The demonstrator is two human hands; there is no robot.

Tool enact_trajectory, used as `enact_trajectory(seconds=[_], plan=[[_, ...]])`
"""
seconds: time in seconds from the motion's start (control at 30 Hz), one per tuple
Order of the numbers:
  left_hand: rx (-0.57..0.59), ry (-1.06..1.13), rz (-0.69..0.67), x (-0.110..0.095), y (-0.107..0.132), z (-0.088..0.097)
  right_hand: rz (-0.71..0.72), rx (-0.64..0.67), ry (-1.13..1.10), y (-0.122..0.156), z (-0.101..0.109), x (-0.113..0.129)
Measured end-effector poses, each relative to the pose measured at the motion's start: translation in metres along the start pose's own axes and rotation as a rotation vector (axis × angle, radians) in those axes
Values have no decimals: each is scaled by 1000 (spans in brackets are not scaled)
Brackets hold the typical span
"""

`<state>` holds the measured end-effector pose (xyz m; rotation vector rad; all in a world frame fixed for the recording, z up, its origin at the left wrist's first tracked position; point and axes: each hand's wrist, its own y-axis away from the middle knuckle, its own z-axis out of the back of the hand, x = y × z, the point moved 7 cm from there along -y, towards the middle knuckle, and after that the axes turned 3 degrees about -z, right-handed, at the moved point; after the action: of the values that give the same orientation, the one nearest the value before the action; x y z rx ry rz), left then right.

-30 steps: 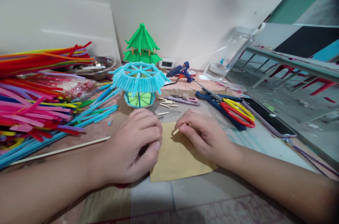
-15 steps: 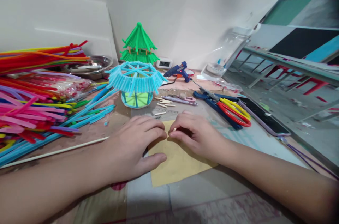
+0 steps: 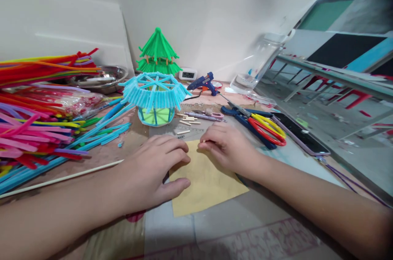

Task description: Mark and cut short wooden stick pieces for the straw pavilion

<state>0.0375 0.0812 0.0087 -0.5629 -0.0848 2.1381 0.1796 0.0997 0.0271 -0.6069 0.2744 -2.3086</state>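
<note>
A square of yellow sandpaper-like sheet (image 3: 208,186) lies on the table before me. My left hand (image 3: 162,166) rests on its left side, fingers spread and thumb apart, with nothing in it. Over the sheet's upper edge, my right hand (image 3: 227,145) pinches a short wooden stick (image 3: 204,141) between thumb and index finger; only its pale tip shows. Several cut wooden stick pieces (image 3: 188,119) lie beyond the hands, with one piece (image 3: 183,132) closer. Behind them stands a blue pipe-cleaner pavilion model (image 3: 156,92) with an open-topped roof.
Bundles of coloured pipe cleaners (image 3: 33,129) fill the left, with a long thin stick (image 3: 61,179) in front. A green pipe-cleaner roof (image 3: 158,49), clock (image 3: 187,74) and glue gun (image 3: 204,83) stand behind. Scissors (image 3: 267,127), a phone (image 3: 301,133) and a clear jug (image 3: 254,63) are right.
My right hand has shifted slightly up and away from the left, so the gap between them is wider. The stick stays pinched. My left hand keeps its place on the sheet.
</note>
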Motion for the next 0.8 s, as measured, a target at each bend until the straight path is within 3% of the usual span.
enact_trajectory(seconds=[0.13,0.27,0.4,0.5,0.8], plan=[[1,3,0,0,0,-1,45,66,-72,1,-5,2],[2,1,2,0,-1,0,9,21,-20,0,-1,2],[8,3,3,0,-1,0,92,109,-93,0,-6,12],[8,1,8,0,0,0,57,54,-2,-1,-2,8],[16,-5,10,1,-2,0,12,114,-61,0,-5,8]])
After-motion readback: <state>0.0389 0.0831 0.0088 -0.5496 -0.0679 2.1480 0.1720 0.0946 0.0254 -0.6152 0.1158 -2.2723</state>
